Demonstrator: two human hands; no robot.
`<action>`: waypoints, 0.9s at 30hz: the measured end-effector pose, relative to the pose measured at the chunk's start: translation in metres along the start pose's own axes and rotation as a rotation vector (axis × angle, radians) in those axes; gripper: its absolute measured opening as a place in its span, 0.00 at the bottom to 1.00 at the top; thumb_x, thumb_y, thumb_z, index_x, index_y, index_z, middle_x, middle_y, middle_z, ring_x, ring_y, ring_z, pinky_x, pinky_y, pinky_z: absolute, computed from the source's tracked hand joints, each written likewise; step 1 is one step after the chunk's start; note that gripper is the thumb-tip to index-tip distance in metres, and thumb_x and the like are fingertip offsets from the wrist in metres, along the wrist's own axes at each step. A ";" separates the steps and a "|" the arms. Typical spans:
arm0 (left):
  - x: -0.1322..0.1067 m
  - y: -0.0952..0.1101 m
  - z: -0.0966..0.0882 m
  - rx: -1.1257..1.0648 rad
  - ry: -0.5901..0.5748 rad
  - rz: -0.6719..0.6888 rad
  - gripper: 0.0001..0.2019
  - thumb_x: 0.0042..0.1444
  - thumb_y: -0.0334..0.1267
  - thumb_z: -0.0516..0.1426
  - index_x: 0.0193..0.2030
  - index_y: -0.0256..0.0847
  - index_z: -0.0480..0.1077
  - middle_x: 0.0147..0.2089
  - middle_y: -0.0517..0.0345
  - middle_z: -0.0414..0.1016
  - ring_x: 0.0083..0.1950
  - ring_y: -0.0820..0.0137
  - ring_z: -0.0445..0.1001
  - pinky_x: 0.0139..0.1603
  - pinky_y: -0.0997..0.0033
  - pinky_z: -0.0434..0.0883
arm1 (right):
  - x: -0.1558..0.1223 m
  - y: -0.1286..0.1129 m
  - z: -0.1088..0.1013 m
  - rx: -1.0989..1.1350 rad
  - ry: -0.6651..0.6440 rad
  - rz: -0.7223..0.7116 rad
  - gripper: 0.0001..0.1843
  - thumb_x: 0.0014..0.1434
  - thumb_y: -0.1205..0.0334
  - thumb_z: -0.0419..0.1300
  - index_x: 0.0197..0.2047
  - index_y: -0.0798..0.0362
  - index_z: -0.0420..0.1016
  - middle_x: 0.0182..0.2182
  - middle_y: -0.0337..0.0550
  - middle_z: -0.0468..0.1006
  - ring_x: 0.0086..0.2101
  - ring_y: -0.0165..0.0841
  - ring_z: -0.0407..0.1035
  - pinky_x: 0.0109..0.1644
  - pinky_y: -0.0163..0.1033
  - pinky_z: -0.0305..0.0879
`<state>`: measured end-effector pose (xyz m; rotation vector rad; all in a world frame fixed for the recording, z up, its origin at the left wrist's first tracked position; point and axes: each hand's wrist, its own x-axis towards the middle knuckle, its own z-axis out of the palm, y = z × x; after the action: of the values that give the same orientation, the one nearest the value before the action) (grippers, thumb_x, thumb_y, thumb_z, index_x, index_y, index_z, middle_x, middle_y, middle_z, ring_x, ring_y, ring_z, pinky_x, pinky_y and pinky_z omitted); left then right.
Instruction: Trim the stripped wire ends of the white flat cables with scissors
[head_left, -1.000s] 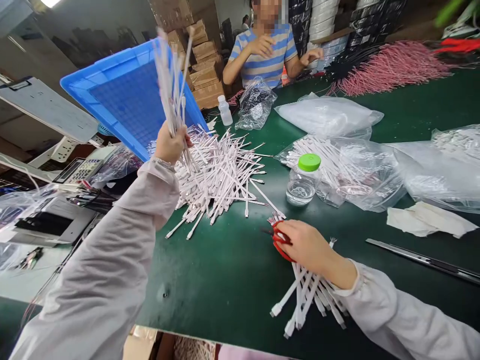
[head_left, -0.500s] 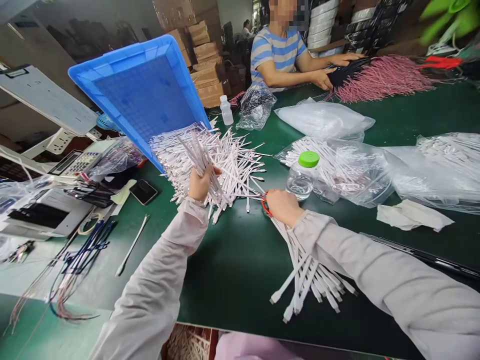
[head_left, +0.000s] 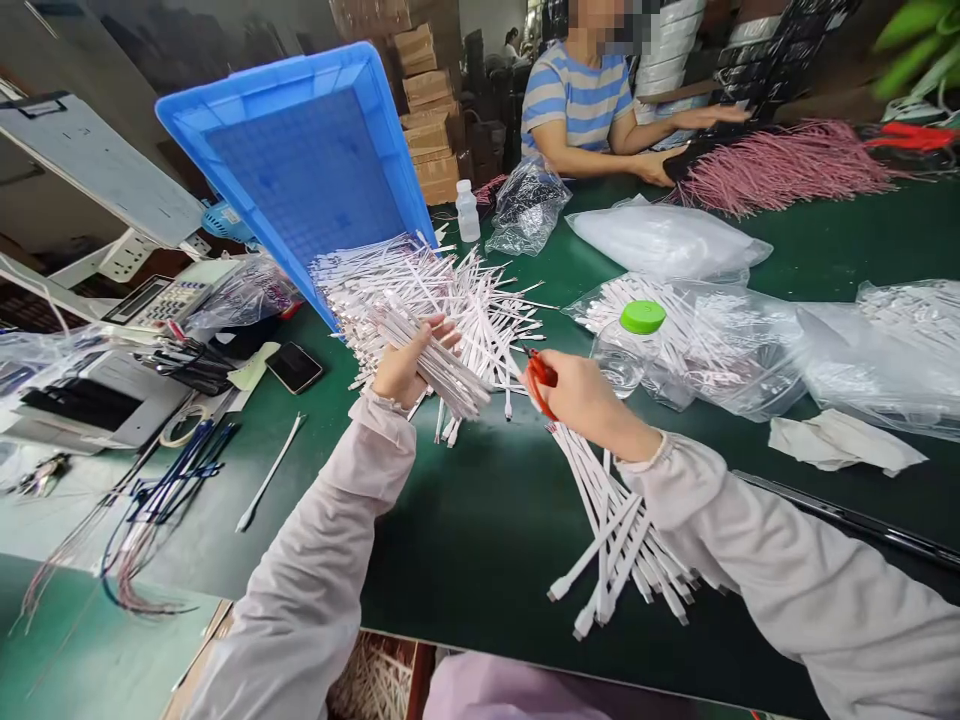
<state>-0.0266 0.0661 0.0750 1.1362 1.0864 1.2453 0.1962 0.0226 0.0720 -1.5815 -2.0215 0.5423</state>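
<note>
My left hand (head_left: 409, 365) is closed round a bundle of short white cables (head_left: 442, 372), the thumb over them and the fingertips showing past them. The bundle slants down to the right, in front of a large heap of similar white cables (head_left: 487, 310). In my right hand (head_left: 581, 395) are red-handled cutters (head_left: 538, 385), their dark tip pointing away from me; the jaws are too small to make out. Below that hand, a fanned pile of white cables (head_left: 615, 540) lies on the green table (head_left: 465, 540), connector ends toward me, partly hidden by my right sleeve.
A blue plastic bin (head_left: 300, 170) stands tilted behind the heap. To the right are a green-lidded jar (head_left: 626, 345) and bags of white cables (head_left: 720, 340). A phone (head_left: 294, 368) and single cable (head_left: 271, 470) lie left. Across the table, a co-worker (head_left: 585, 110) handles pink-wired cables (head_left: 787, 165).
The bundle in my left hand has tipped from steep to a flatter slant. My right hand has lifted off the fanned pile with the cutters, showing more of them. The view has shifted slightly.
</note>
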 end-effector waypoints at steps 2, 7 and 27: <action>-0.012 -0.002 0.009 -0.084 -0.048 -0.135 0.15 0.62 0.39 0.51 0.54 0.38 0.66 0.58 0.44 0.71 0.56 0.60 0.73 0.54 0.57 0.74 | -0.004 -0.012 0.008 0.148 -0.023 -0.033 0.11 0.58 0.62 0.53 0.24 0.52 0.62 0.23 0.40 0.73 0.24 0.29 0.63 0.30 0.34 0.54; -0.036 -0.023 0.024 -0.149 -0.127 -0.264 0.13 0.61 0.39 0.52 0.50 0.37 0.69 0.42 0.50 0.76 0.46 0.64 0.77 0.54 0.56 0.73 | -0.014 -0.015 0.032 0.291 -0.124 0.005 0.13 0.55 0.61 0.55 0.21 0.52 0.59 0.18 0.36 0.66 0.22 0.27 0.54 0.29 0.35 0.52; -0.062 -0.057 0.032 -0.411 -0.460 -0.652 0.15 0.52 0.27 0.62 0.48 0.31 0.72 0.29 0.56 0.75 0.30 0.70 0.76 0.38 0.65 0.76 | 0.048 0.001 -0.004 0.768 0.174 0.018 0.22 0.45 0.47 0.69 0.22 0.55 0.65 0.20 0.33 0.61 0.24 0.26 0.56 0.30 0.36 0.56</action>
<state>0.0104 0.0034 0.0218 0.6241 0.7138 0.6047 0.1897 0.0695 0.0816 -1.1186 -1.4079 0.9988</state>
